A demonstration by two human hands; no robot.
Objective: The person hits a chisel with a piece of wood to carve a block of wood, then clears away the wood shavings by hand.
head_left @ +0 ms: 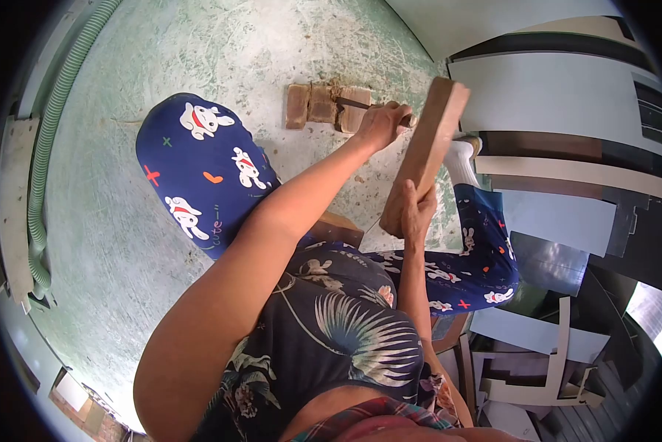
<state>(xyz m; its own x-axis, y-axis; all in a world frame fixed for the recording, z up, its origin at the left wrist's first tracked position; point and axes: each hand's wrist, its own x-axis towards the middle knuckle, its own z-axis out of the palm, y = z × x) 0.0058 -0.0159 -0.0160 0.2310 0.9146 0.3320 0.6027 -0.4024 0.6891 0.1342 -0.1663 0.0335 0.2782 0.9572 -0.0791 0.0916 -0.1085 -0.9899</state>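
My left hand [382,126] is closed round the handle end of a narrow dark-bladed tool [353,102]. Its blade reaches left across a worn wooden block [321,103] on the floor. Grooves or joints run across that block, with crumbly bits along its edge. Held at a slant on the right is a thick brown wooden beam [434,136]; my right hand [417,210] grips its lower end, thumb along the near face. The beam's upper part rises just right of my left hand.
A wooden piece [340,227] shows between my legs. Scuffed green-white floor [117,199] spreads around. Grey panels and boards [545,96] are stacked along the right. A ribbed green hose [37,184] runs down the left side. My bent knee [198,166] lies left of the block.
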